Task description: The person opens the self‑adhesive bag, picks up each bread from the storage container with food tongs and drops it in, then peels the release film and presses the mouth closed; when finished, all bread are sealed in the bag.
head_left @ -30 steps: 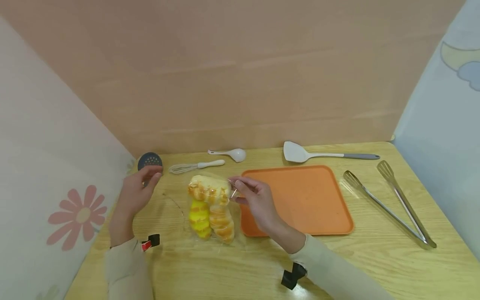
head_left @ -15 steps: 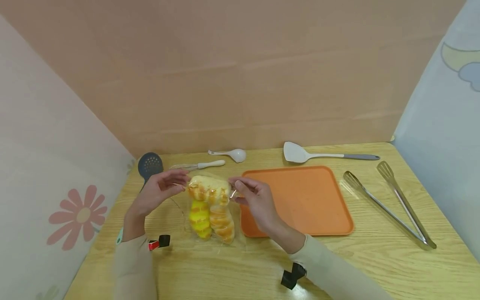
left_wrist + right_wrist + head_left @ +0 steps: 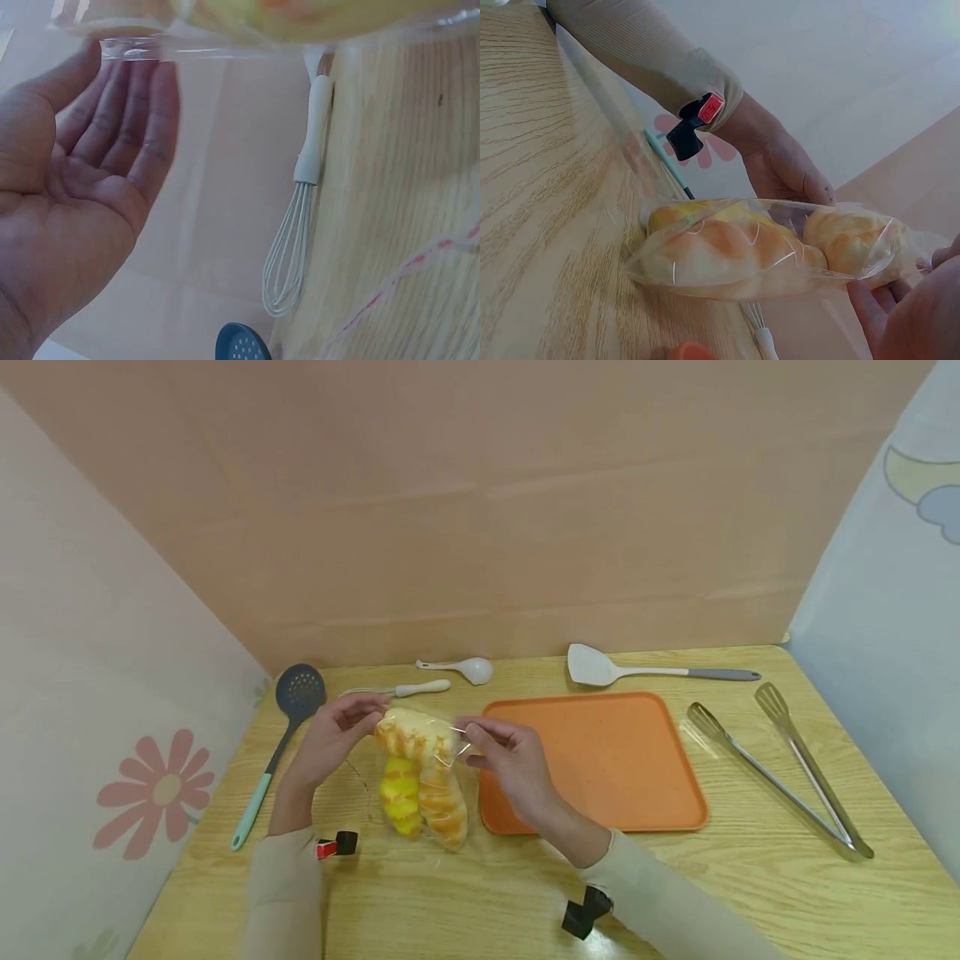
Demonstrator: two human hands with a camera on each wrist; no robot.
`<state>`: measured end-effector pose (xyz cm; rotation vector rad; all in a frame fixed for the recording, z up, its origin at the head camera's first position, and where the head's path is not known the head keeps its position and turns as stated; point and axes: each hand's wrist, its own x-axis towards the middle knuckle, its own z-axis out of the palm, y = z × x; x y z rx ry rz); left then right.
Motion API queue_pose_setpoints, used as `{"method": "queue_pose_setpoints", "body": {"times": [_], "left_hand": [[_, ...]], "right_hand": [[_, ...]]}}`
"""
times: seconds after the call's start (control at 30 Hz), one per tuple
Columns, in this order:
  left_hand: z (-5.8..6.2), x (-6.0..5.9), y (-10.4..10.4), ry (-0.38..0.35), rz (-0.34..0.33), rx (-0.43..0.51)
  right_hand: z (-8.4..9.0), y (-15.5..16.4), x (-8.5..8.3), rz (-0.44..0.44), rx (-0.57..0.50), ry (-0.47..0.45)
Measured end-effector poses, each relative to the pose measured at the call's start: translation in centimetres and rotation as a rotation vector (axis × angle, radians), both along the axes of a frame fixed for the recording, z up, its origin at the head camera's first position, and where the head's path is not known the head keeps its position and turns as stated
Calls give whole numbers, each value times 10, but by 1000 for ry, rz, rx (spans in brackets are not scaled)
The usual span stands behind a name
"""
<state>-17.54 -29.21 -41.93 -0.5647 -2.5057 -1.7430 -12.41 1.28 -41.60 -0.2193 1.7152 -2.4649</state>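
A clear plastic bag of bread (image 3: 422,777) stands tilted up from the table between both hands. Inside it are a pale browned roll (image 3: 855,241) at the top, a bright yellow twisted piece (image 3: 401,795) and a golden ridged piece (image 3: 444,806). My right hand (image 3: 517,768) pinches the bag's upper right corner, where the plastic is gathered. At the upper left corner, my left hand (image 3: 330,739) holds the bag's edge between thumb and fingers. In the left wrist view, the left fingertips (image 3: 161,75) meet crinkled film, and the bag partly covers them.
An orange tray (image 3: 592,760) lies right of the bag, with metal tongs (image 3: 802,785) farther right. Along the back are a white spatula (image 3: 592,667), a white ladle (image 3: 476,671) and a whisk (image 3: 422,688). A dark skimmer (image 3: 300,692) with a green handle lies left.
My left hand has moved right from over the skimmer to the bag's upper left corner and taken hold there. The bag's top has shifted slightly. My right hand has barely moved.
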Motion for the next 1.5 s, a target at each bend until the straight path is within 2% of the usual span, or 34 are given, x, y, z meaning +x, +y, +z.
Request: {"method": "queue_pose_setpoints", "body": {"times": [0.17, 0.3, 0.37, 0.63, 0.77, 0.9, 1.07, 1.13, 1.2, 1.27, 1.4, 1.5], "left_hand": [[-1, 1, 1, 38, 11, 60], [1, 2, -2, 36, -40, 128], [1, 2, -4, 35, -77, 154], [-6, -2, -5, 94, -187, 209], [-8, -4, 0, 168, -211, 272], [-8, -4, 5, 222, -176, 308], [-7, -4, 11, 263, -107, 373], [-8, -5, 12, 268, -102, 411], [-10, -6, 13, 264, -111, 440], [-11, -6, 13, 261, -119, 437], [-13, -7, 10, 267, -136, 382], [-12, -7, 8, 267, -147, 376]], "right_hand": [[-1, 0, -2, -28, 25, 9], [-4, 3, -7, -126, 156, 117], [-5, 6, -11, -149, 204, 171], [-8, 22, -28, -83, 231, 255], [-11, 27, -35, -38, 187, 323], [-17, 27, -39, 19, 101, 376], [-22, 24, -40, 77, -82, 315], [-23, 22, -40, 93, -143, 291], [-24, 21, -40, 94, -157, 304], [-26, 22, -40, 83, -107, 369], [-22, 25, -36, 50, 112, 505], [-14, 26, -32, 37, 241, 523]]}}
